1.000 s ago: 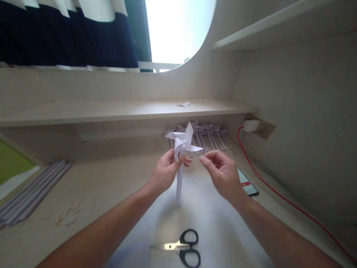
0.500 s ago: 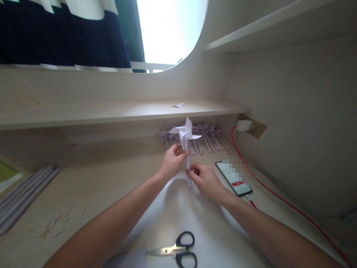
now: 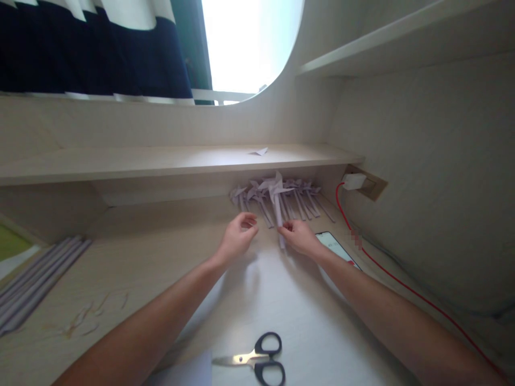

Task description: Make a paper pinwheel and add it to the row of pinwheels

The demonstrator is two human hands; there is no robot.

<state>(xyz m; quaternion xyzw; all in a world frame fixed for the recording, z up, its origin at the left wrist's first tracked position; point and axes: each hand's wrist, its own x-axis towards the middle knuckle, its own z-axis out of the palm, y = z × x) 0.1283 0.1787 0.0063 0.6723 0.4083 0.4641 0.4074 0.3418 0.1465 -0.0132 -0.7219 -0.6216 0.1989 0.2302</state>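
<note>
A white paper pinwheel [image 3: 277,206] is pinched by its stick in my right hand [image 3: 300,236], with its blades pointing to the back of the desk. My left hand [image 3: 239,234] hovers to the left of the stick, thumb and fingers apart, touching nothing. Just behind lies a row of similar paper pinwheels [image 3: 303,195] under the shelf, their sticks toward me. The held pinwheel overlaps part of that row and hides some of it.
Black-handled scissors [image 3: 257,359] lie near the front beside a white paper sheet [image 3: 189,370]. A phone [image 3: 336,246] is partly behind my right forearm, near a red cable [image 3: 402,284]. Rolled paper sticks [image 3: 44,279] and scraps [image 3: 86,319] lie left. A folded paper piece [image 3: 259,152] rests on the shelf [image 3: 161,163].
My left hand has let go of the pinwheel and drawn slightly left. My right hand has carried the pinwheel farther back and a little right, down toward the row.
</note>
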